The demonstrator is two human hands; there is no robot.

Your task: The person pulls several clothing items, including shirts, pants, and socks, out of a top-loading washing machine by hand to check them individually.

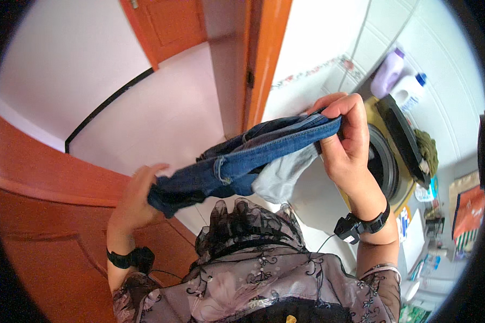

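Note:
Blue denim jeans stretch across the space before me, with the stitched waistband and a belt loop facing up. My right hand pinches the waistband's right end between thumb and fingers. At the other end, my left hand grips the darker denim, slightly blurred, with one finger stretched out; part of its grasp is hidden by cloth. A pale grey-white cloth hangs under the waistband near my right hand. Whether it is a pocket lining or a separate piece, I cannot tell.
A top-loading washing machine stands at right, its black lid raised. Behind it are a purple bottle, a white bottle and a dark green cloth. An orange-brown door frame rises ahead; a wooden door is at left.

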